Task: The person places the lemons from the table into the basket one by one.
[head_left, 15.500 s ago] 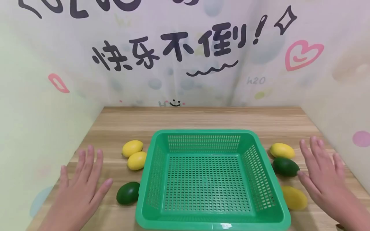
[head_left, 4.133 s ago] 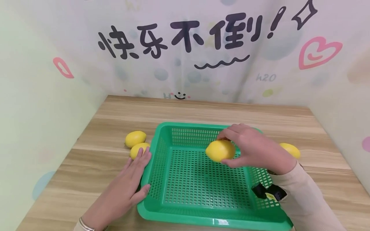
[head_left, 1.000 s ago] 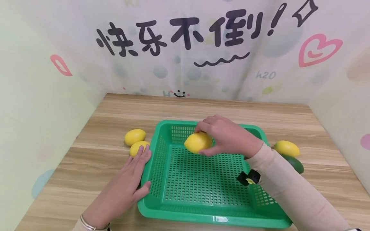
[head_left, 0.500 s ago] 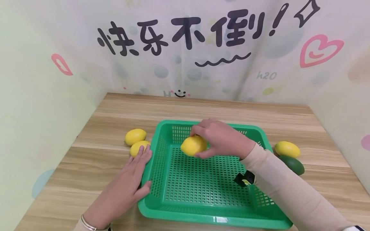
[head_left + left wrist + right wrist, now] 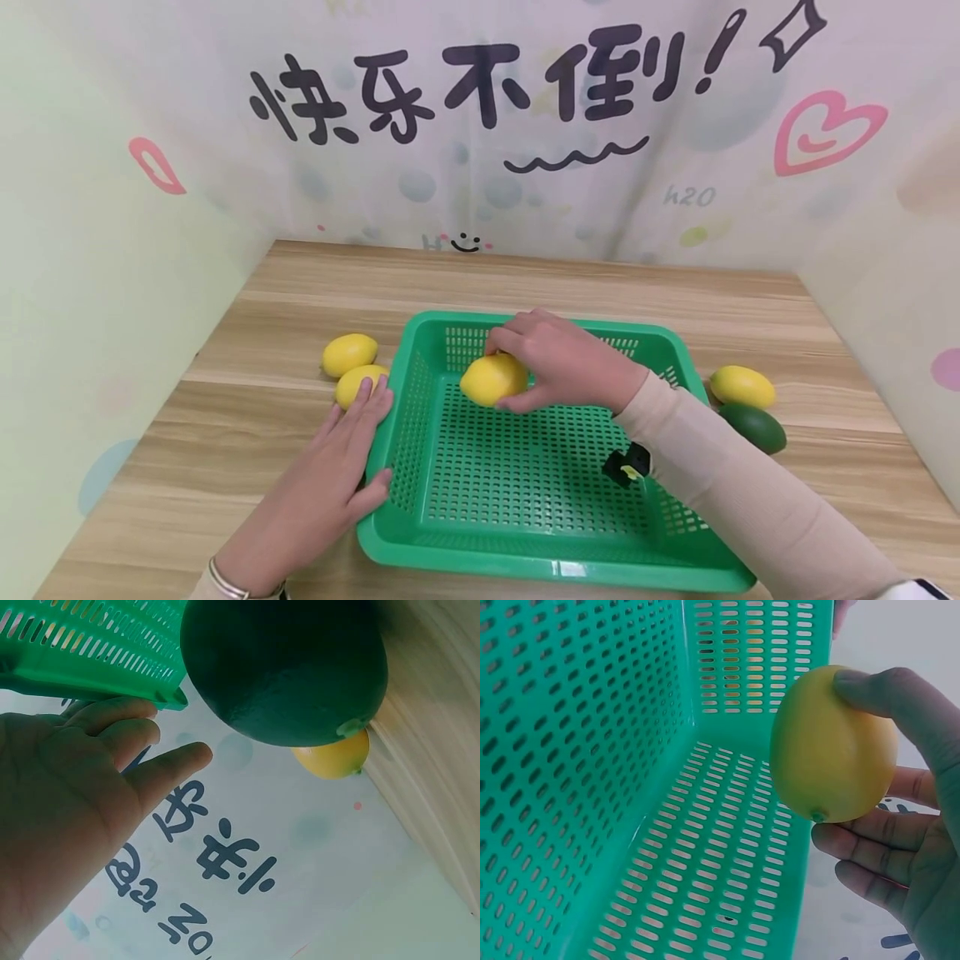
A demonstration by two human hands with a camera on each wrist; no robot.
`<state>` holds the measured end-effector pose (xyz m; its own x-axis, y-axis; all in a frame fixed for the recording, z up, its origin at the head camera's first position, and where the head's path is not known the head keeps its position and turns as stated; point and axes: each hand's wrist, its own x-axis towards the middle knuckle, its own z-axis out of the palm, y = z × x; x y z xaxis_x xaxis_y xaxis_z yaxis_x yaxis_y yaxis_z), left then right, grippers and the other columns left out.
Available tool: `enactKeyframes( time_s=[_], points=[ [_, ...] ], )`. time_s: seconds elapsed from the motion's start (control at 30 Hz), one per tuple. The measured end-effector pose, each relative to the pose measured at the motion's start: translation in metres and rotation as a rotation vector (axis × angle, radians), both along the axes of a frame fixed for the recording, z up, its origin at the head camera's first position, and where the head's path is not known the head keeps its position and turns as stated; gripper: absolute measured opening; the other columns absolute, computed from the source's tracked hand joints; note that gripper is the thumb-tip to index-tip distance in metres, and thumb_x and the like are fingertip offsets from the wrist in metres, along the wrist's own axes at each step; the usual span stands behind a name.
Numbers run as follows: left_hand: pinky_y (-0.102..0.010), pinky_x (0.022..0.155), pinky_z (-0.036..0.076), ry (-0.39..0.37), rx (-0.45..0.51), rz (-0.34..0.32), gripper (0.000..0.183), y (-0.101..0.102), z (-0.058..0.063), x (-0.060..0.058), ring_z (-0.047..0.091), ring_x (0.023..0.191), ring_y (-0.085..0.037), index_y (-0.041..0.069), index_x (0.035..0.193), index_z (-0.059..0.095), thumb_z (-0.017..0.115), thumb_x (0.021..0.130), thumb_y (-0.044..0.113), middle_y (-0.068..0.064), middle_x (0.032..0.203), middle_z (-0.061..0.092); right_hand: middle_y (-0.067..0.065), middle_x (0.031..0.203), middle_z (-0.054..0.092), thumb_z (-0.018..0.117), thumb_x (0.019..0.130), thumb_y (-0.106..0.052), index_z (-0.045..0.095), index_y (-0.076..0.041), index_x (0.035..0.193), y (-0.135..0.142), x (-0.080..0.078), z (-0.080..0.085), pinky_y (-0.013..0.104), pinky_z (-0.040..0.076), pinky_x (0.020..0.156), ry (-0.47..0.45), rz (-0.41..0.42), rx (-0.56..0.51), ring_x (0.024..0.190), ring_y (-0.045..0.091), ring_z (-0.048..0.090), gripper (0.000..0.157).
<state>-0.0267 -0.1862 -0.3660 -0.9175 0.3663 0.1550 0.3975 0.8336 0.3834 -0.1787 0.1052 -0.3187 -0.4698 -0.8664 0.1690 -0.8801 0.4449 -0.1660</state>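
Observation:
My right hand (image 5: 566,358) grips a yellow lemon (image 5: 491,379) over the back left part of a green plastic basket (image 5: 555,569). In the right wrist view the thumb and fingers wrap the lemon (image 5: 832,750), its green stem spot showing. At the basket's left rim my left hand (image 5: 322,483) rests with straight fingers, the fingertips overlapping a lemon (image 5: 352,386) just outside it. A dark green avocado-like fruit (image 5: 285,667) lies near that hand in the left wrist view, hidden under it in the head view.
Another lemon (image 5: 349,356) lies behind the one at the left. Right of the basket are a lemon (image 5: 742,387) and a dark green fruit (image 5: 753,427), partly covered by the sleeve. A patterned curtain (image 5: 465,125) stands behind the wooden table (image 5: 225,417).
My hands went from beside the basket to its left rim and to the lemon from the right front. Over the last second the right hand carries it slightly left; the left hand stays put.

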Motion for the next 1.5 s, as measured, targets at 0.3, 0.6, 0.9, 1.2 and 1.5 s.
enactKeyframes(
  time_s=[0.3,0.6,0.9,1.2,1.5],
  points=[
    [-0.056,0.123,0.022,-0.017,0.008,0.009,0.074,0.001,0.0,0.0,0.017,0.156,-0.031,-0.001,0.161,0.028,0.06,0.098,0.021,-0.009,0.17,0.022,-0.001,0.103,0.069,0.087,0.078,-0.041,0.069,-0.011,0.111,-0.004,0.0,-0.006,0.038,0.052,0.088,-0.018,0.004,0.002,0.089,0.015,0.059,0.048],
    [-0.05,0.125,0.018,-0.024,0.022,0.009,0.076,0.001,0.0,0.001,0.015,0.157,-0.029,0.0,0.162,0.026,0.062,0.097,0.019,-0.008,0.17,0.021,0.0,0.105,0.07,0.087,0.08,-0.041,0.069,-0.01,0.113,-0.008,0.004,-0.011,0.037,0.051,0.086,-0.03,-0.03,0.032,0.091,0.016,0.059,0.049],
    [-0.051,0.125,0.018,-0.032,0.039,0.014,0.076,0.002,0.001,0.001,0.015,0.157,-0.03,0.001,0.162,0.025,0.062,0.097,0.018,-0.009,0.17,0.02,0.002,0.109,0.071,0.085,0.083,-0.042,0.069,-0.008,0.118,-0.011,0.004,-0.015,0.039,0.05,0.096,0.007,-0.022,0.068,0.096,0.018,0.061,0.051],
    [-0.053,0.124,0.02,-0.046,0.045,0.017,0.077,0.001,0.0,0.001,0.014,0.157,-0.031,0.001,0.162,0.025,0.062,0.097,0.017,-0.008,0.171,0.019,0.003,0.111,0.072,0.083,0.085,-0.043,0.069,-0.007,0.12,-0.014,0.005,-0.022,0.039,0.051,0.095,0.052,-0.014,0.073,0.1,0.018,0.064,0.052],
    [-0.055,0.123,0.02,-0.05,0.054,0.018,0.077,0.002,-0.001,0.001,0.014,0.157,-0.031,0.002,0.163,0.024,0.062,0.098,0.018,-0.008,0.171,0.019,0.004,0.113,0.072,0.083,0.085,-0.046,0.069,-0.005,0.12,-0.015,0.006,-0.027,0.038,0.051,0.09,0.073,-0.027,0.081,0.104,0.02,0.064,0.056]
  ],
)
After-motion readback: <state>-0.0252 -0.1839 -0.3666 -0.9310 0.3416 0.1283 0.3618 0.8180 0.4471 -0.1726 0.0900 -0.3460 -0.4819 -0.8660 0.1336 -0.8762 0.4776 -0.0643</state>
